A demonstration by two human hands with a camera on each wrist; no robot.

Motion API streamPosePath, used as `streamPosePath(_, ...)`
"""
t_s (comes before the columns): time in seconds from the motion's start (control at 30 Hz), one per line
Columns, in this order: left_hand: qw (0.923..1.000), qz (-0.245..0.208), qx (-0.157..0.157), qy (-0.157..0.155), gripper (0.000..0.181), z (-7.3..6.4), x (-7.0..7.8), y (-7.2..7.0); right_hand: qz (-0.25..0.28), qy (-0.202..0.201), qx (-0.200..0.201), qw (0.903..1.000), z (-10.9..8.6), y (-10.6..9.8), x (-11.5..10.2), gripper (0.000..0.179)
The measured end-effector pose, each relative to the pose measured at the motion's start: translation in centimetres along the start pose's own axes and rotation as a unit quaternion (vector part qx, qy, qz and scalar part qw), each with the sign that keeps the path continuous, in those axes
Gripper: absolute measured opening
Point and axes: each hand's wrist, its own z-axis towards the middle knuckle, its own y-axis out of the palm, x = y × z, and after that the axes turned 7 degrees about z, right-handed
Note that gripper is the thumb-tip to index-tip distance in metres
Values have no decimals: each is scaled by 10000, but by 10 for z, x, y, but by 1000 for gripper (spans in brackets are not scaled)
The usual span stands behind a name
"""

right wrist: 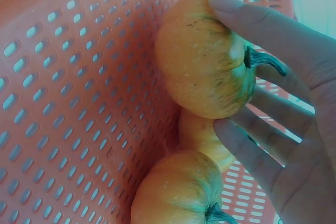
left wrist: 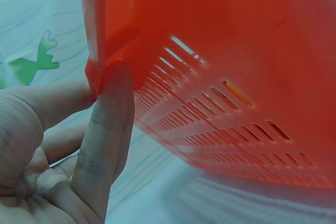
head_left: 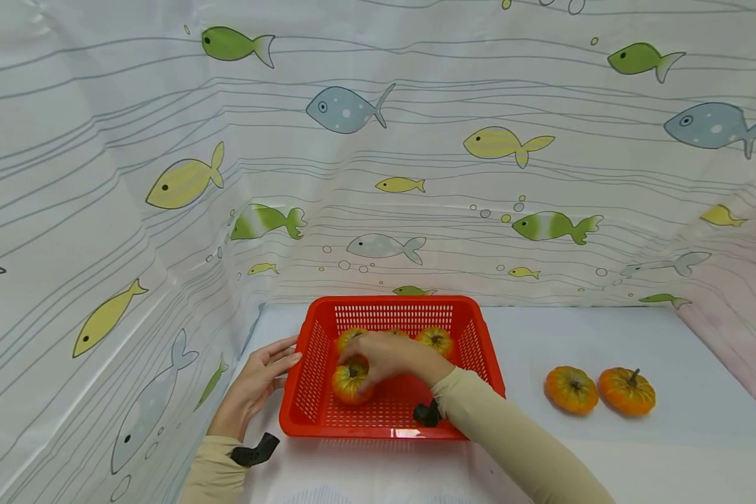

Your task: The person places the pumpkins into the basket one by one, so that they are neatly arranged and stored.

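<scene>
A red slotted plastic basket [head_left: 390, 432] stands on the white table with several small orange-yellow pumpkins inside. My left hand [head_left: 258, 378] pinches the basket's left rim between thumb and fingers, as the left wrist view shows closely. Reaching in from the right, my right hand [head_left: 390, 358] grips a pumpkin [right wrist: 202, 56] with a curved green stem, thumb on one side and fingers on the other. Behind it in the basket lie one pumpkin [head_left: 437, 341] near the back right and another [head_left: 351, 337] at the back left. A further one is mostly hidden by the right hand.
Two more pumpkins sit side by side on the table right of the basket, a left one [head_left: 571, 390] and a right one [head_left: 628, 392]. A white fish-print curtain [head_left: 441, 210] hangs behind and along the sides.
</scene>
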Motion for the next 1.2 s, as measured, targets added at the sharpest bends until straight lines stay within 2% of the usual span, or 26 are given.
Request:
streamPosePath(0.13,10000,-21,21,-4,64,0,0,0,-166,2,-22,9999,0,1,0,56)
streamPosePath(1.2,10000,76,35,14,63,0,-1,0,51,182,64,9998,0,6,5,55)
